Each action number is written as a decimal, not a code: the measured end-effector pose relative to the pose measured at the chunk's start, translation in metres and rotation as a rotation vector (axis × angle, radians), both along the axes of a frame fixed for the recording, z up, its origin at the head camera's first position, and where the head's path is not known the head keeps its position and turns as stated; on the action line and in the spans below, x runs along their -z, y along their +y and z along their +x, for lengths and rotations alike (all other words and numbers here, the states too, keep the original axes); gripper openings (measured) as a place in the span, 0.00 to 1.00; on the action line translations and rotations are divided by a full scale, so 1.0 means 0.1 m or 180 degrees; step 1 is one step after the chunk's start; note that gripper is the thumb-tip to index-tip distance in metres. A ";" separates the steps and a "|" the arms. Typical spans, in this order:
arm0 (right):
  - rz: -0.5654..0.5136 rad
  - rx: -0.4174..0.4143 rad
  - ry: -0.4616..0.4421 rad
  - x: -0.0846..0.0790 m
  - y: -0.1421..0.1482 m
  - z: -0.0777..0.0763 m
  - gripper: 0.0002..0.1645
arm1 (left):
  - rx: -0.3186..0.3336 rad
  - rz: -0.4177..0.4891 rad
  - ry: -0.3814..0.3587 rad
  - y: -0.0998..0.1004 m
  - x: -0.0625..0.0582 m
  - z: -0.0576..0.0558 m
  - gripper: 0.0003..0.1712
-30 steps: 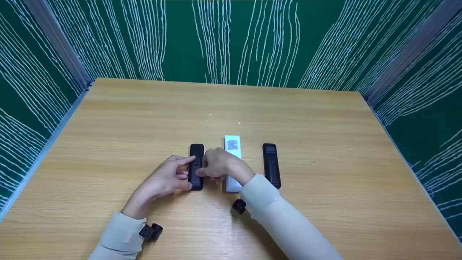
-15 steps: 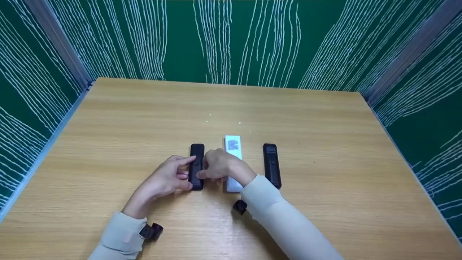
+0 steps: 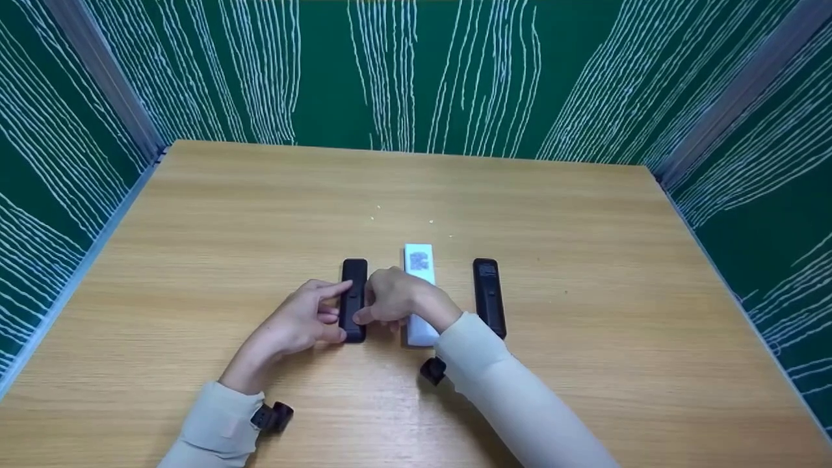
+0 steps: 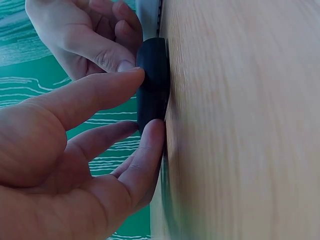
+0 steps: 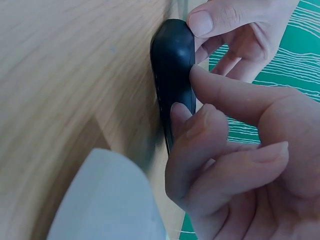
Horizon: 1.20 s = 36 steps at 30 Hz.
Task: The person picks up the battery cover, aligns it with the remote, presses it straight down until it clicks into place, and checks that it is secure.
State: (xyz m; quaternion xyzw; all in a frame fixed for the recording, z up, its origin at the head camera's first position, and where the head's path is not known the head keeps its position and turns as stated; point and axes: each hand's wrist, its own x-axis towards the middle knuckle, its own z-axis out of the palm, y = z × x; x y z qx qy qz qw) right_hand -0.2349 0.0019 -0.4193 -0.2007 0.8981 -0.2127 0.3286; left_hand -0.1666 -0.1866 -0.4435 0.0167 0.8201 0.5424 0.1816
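Observation:
A slim black remote control (image 3: 354, 268) lies back side up on the table between my two hands. My left hand (image 3: 300, 318) steadies it from the left, with the thumb at its near end and the index finger over its back. From the right, my right hand (image 3: 393, 292) grips it, thumb on the back and curled fingers against the long side. In the left wrist view, the left fingertips meet the edge of the black remote control (image 4: 152, 65). The right wrist view shows the right thumb on the same remote control (image 5: 172, 52).
Partly under the right hand and forearm lies a white remote control (image 3: 420, 333) with a printed code. Farther right is a second black remote control (image 3: 489, 299). Small white specks dot the wooden table (image 3: 552, 364) farther back. Green patterned walls (image 3: 331, 71) enclose it.

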 end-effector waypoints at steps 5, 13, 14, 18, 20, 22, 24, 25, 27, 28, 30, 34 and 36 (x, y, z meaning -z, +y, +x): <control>-0.0049 -0.0019 -0.0063 0.01 0.01 -0.04 0.16 | -0.0010 0.0012 -0.0031 0.00 -0.01 0.00 0.54; -0.0055 -0.0041 -0.0087 0.01 0.01 -0.08 0.18 | -0.0009 0.0057 -0.0037 0.00 0.00 0.00 0.54; -0.0058 -0.0032 -0.0098 0.01 0.01 -0.09 0.18 | -0.0010 0.0053 -0.0036 0.00 0.00 0.00 0.54; -0.0067 -0.0004 -0.0136 0.01 0.01 -0.10 0.18 | -0.0010 0.0038 -0.0045 0.00 0.00 -0.01 0.54; -0.0091 -0.0008 -0.0129 0.01 0.01 -0.10 0.18 | -0.0012 0.0043 -0.0044 0.00 0.01 -0.01 0.54; -0.0120 -0.0010 -0.0122 0.02 0.01 -0.11 0.18 | -0.0003 0.0056 -0.0035 0.01 0.02 -0.02 0.54; -0.0150 0.0001 -0.0119 0.03 0.01 -0.12 0.18 | -0.0006 0.0063 -0.0032 0.01 0.03 -0.02 0.54; -0.0156 0.0003 -0.0113 0.03 0.01 -0.12 0.18 | -0.0004 0.0063 -0.0027 0.01 0.03 -0.02 0.54; -0.0151 0.0022 -0.0125 0.04 0.00 -0.12 0.18 | -0.0003 0.0055 -0.0019 0.01 0.03 -0.02 0.54; -0.0149 0.0028 -0.0130 0.04 0.00 -0.13 0.18 | -0.0016 0.0053 -0.0023 0.01 0.03 -0.02 0.54; -0.0138 0.0028 -0.0137 0.04 0.00 -0.13 0.18 | -0.0015 0.0053 -0.0018 0.00 0.02 -0.01 0.54; -0.0137 0.0039 -0.0127 0.03 0.00 -0.13 0.18 | -0.0008 0.0061 -0.0018 0.00 0.01 -0.01 0.54; -0.0131 0.0040 -0.0110 0.03 0.00 -0.14 0.19 | -0.0005 0.0055 -0.0018 0.00 0.01 -0.01 0.55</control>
